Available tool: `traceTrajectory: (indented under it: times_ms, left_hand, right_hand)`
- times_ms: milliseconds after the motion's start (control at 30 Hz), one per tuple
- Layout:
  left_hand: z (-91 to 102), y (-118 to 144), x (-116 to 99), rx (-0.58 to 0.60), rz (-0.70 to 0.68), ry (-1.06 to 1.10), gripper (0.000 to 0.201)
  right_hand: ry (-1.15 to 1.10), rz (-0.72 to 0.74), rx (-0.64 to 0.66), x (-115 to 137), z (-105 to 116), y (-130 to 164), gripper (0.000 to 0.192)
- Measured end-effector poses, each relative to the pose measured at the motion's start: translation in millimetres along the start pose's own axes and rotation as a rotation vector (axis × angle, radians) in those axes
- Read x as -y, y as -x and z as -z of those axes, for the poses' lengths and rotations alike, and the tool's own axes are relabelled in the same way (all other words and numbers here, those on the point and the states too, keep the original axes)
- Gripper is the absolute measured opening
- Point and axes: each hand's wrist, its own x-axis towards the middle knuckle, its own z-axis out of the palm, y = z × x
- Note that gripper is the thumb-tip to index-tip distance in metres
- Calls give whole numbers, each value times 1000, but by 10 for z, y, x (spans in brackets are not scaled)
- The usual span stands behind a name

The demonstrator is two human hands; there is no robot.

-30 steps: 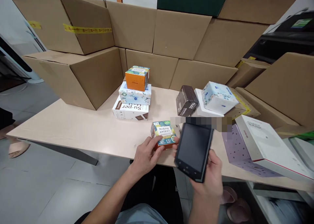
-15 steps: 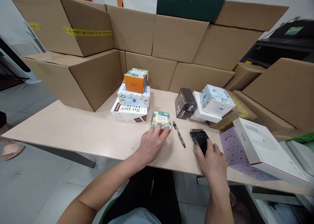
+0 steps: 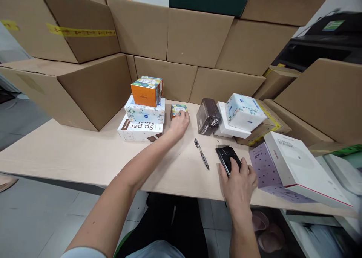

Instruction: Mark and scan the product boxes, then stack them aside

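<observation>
In the head view, the left hand [image 3: 179, 123] reached far across the pale table [image 3: 85, 152], its fingers closed around a small green-and-orange Binking box [image 3: 178, 110] that sat on the tabletop just beside a stack of three boxes [image 3: 144, 109]. The right hand [image 3: 238, 177] lay near the table's front edge, palm down over a black handheld scanner [image 3: 227, 157], fingers curled loosely on it. A black pen [image 3: 201, 153] lay between the two hands. A dark brown box [image 3: 208, 116] stood near the small box, with cardboard cartons [image 3: 195, 37] walling the back.
</observation>
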Motion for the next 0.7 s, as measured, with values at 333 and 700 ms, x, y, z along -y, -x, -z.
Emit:
traceTrajectory:
  times_ms: [333,700]
  left_hand:
    - [260,-240,-542,-85,-144,306,47]
    - [294,-200,-538,-131,0,505,31]
  right_hand:
    - [-342,234,-447,40,54,134,26]
    - [-406,197,-402,11,20,144,17]
